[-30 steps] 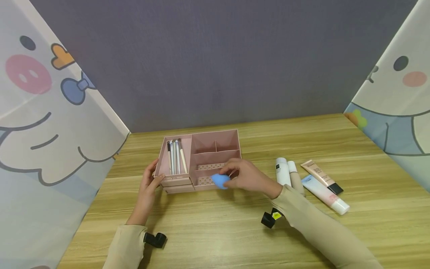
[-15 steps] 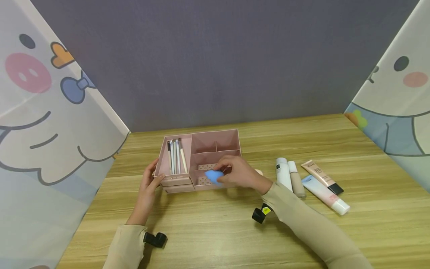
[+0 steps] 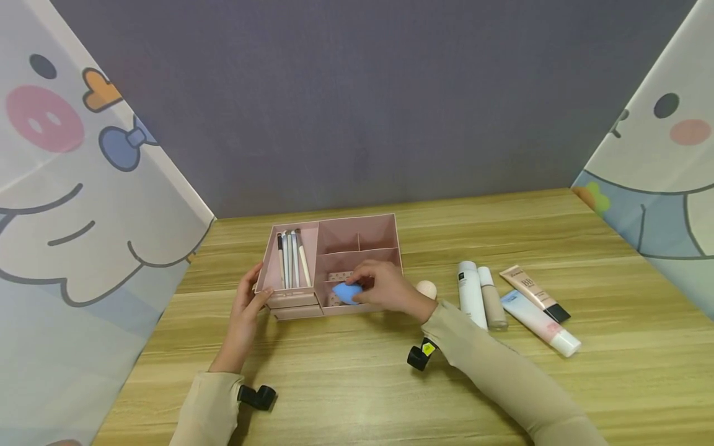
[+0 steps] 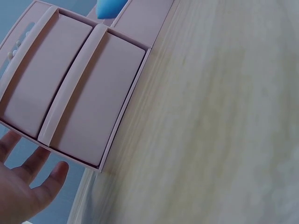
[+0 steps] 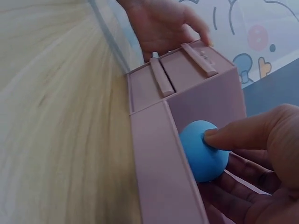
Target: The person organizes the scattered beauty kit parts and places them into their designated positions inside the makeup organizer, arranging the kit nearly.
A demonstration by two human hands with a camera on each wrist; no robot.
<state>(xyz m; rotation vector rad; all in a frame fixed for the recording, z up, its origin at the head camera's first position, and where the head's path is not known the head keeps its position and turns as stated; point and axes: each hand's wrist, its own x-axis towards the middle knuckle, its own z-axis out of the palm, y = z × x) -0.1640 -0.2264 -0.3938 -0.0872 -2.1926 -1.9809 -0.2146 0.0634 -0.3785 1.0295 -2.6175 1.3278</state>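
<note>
A pink makeup organizer (image 3: pixel 295 301) stands on the table, two drawers at its front left. My left hand (image 3: pixel 248 306) holds its left side, thumb over the front top edge. Between the thumb and fingers of my right hand (image 3: pixel 390 286) is a blue makeup sponge (image 3: pixel 347 293), pinched over the front compartment with its pointed end toward the left. In the right wrist view the sponge (image 5: pixel 201 151) sits just inside the front wall (image 5: pixel 161 163), with the thumb on it. Several makeup brushes (image 3: pixel 290 260) lie in the organizer's left tray.
A pale round object (image 3: pixel 427 289) sits beside my right wrist. To the right lie a white bottle (image 3: pixel 471 294), a beige bottle with a white cap (image 3: pixel 492 300), a BB cream tube (image 3: pixel 530 288) and a pale blue and pink tube (image 3: pixel 538 321). A grey partition (image 3: pixel 357 111) rises behind the table.
My right hand has carried the blue sponge left along the front compartment. The pale round object beside the wrist has come into view. My left hand stays on the organizer.
</note>
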